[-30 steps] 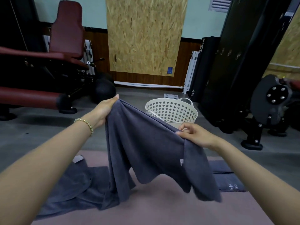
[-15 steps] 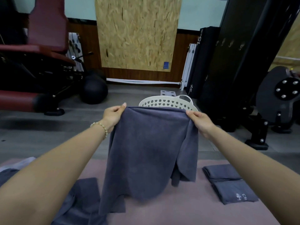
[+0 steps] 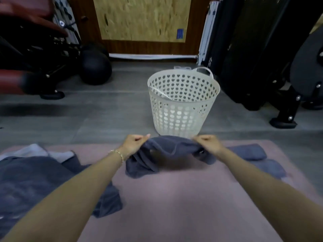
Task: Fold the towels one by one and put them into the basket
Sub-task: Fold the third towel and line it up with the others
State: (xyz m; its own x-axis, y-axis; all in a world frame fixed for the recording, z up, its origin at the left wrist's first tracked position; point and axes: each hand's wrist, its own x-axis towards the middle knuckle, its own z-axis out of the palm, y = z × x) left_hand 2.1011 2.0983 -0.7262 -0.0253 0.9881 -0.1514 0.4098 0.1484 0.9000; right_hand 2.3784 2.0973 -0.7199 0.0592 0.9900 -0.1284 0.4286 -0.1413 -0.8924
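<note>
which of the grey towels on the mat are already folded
The two small dark grey towels at the pink mat's right edge are folded. The left pile is loose, and both hands hold another.

Both bare arms reach forward and low, nearly straight. The left hand (image 3: 133, 143) and right hand (image 3: 208, 143) are level and apart, fingers (image 3: 139, 137) curled closed in a pinch, knuckles up. A bracelet (image 3: 118, 153) circles the left wrist.

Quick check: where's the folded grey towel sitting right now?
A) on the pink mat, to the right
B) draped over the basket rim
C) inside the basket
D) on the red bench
A: the folded towel lies on the pink mat, right of the right hand, outside the basket.
</note>
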